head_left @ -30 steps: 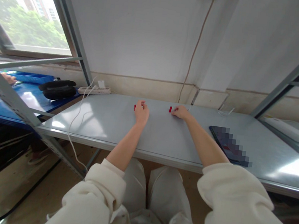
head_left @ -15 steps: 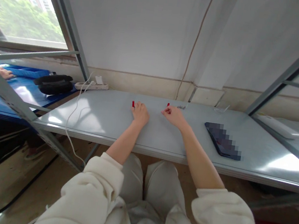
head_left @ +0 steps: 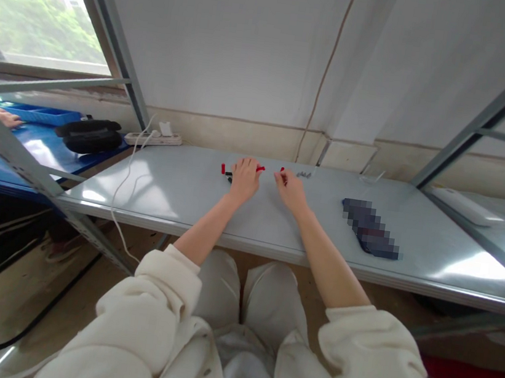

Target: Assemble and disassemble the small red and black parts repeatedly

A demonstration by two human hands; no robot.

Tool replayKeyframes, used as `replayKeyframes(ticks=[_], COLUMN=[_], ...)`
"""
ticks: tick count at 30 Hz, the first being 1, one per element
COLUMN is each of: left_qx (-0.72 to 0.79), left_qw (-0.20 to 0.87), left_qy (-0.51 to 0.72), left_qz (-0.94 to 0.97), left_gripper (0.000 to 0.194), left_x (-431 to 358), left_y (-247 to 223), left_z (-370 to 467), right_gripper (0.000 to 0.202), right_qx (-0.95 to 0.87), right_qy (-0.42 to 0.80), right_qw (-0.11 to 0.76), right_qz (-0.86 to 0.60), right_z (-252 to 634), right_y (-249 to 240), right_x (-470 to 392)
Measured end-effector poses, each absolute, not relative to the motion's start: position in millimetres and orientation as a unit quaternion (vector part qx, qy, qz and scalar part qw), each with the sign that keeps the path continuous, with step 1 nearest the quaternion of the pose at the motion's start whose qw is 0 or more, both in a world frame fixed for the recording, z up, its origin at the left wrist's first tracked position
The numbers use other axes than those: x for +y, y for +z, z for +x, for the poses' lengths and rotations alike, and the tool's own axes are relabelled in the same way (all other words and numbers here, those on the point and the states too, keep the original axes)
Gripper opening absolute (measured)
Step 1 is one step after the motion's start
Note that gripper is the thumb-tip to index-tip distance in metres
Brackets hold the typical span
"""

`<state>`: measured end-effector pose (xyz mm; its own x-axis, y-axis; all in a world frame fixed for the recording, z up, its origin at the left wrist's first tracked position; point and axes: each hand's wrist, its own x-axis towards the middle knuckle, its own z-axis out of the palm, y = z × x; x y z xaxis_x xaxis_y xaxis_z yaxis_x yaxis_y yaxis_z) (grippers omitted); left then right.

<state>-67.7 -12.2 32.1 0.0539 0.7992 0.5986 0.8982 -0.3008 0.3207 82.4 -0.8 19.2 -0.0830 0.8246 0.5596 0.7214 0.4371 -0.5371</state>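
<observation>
My left hand point(head_left: 245, 179) is over the far part of the grey table, its fingers closed on a small red piece point(head_left: 260, 169) that sticks out at the right side of the fingertips. Just left of that hand lie another red piece point(head_left: 223, 168) and small black parts point(head_left: 229, 175). A short gap to the right, my right hand point(head_left: 292, 189) is curled in a pinch, with a small red tip point(head_left: 282, 169) showing at its fingers. The rest of what it holds is hidden. Several small grey metal parts point(head_left: 303, 174) lie beyond the right hand.
A phone point(head_left: 370, 229), partly pixelated, lies on the table point(head_left: 176, 204) at right. At the back left sits a white power strip point(head_left: 154, 139) with a cable hanging over the front edge. Metal posts flank the table. Another person's hand point(head_left: 7, 117) rests by a blue tray point(head_left: 43, 115).
My left hand has moved right, toward the right hand, uncovering black parts beside the red piece. A red piece now shows at its fingertips. The right hand stays pinched in nearly the same place.
</observation>
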Motion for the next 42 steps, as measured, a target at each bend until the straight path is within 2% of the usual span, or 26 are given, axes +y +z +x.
replayKeyframes(ticks=[5,10,13,18,25,32,42], left_qx=[-0.429,-0.367,-0.358,-0.375,-0.361,-0.343,-0.354], left_qw=[0.132,0.156,0.115,-0.038,-0.184,-0.214,-0.209], left_qy=[-0.391,-0.4,-0.429,-0.517,-0.54,-0.565,-0.583], left_qz=[-0.803,-0.825,-0.822,-0.769,-0.738,-0.719,-0.701], left_gripper=[0.026,0.028,0.028,0.03,0.026,0.022,0.022], left_x=[-8.3,-6.2,-6.1,-2.9,-3.3,-6.0,1.8], left_y=[37.1,27.9,22.0,15.3,17.4,21.4,19.4], left_z=[-67.5,-76.2,-78.6,-78.1,-75.5,-74.8,-79.8], right_gripper=[0.049,0.052,0.052,0.052,0.053,0.051,0.043], right_qx=[-0.714,-0.738,-0.752,-0.732,-0.714,-0.72,-0.72], right_qy=[0.055,0.061,0.06,0.066,0.077,0.086,0.216], right_qw=[0.481,0.48,0.47,0.499,0.523,0.524,0.54], right_qz=[-0.505,-0.47,-0.459,-0.459,-0.459,-0.446,-0.378], right_z=[80.9,79.8,79.4,80.2,80.6,79.8,78.1], right_y=[23.6,26.6,25.4,26.0,29.2,29.1,20.8], right_x=[-5.3,-8.5,-7.9,-8.1,-12.1,-12.5,-0.9])
